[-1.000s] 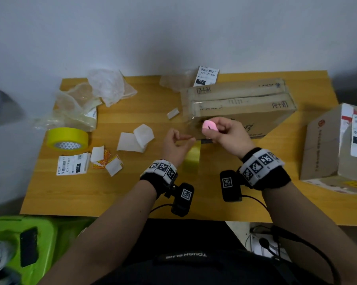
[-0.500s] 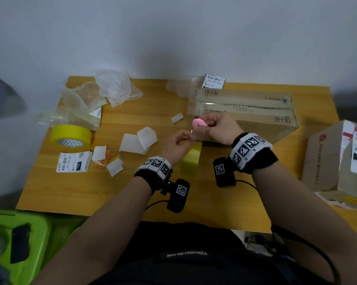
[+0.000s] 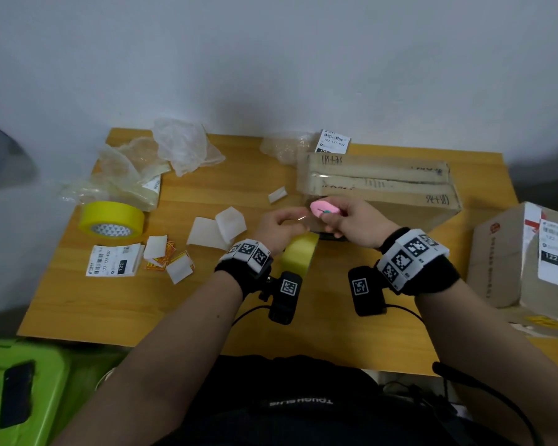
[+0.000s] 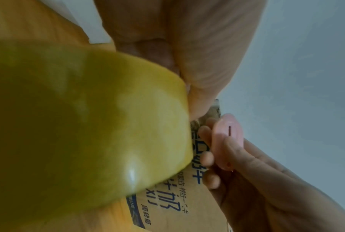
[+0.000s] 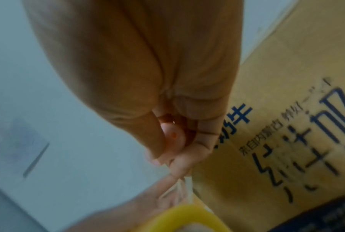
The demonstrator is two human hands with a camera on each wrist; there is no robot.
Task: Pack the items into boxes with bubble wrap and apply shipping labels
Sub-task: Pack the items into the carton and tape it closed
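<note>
My left hand (image 3: 276,225) holds a yellow tape roll (image 3: 298,254) just above the table; its fingers pinch at the roll's edge (image 4: 184,94). My right hand (image 3: 359,223) grips a small pink cutter (image 3: 323,208), whose tip sits close to the left fingertips. The cutter (image 4: 228,141) shows between thumb and fingers. Right behind both hands lies a taped cardboard box (image 3: 377,185) with printed characters on its side (image 5: 287,133). What passes between cutter and tape is too small to tell.
A second yellow tape roll (image 3: 112,218) and shipping labels (image 3: 113,260) lie at the left, with paper scraps (image 3: 216,226) nearby. Crumpled plastic wrap (image 3: 181,146) sits at the back. A labelled box (image 3: 528,255) stands at the right edge; a green stool (image 3: 20,381) is lower left.
Both hands stayed in front of the box. The pink cutter came nearer to the left fingertips, and the tape roll still hangs under the left hand.
</note>
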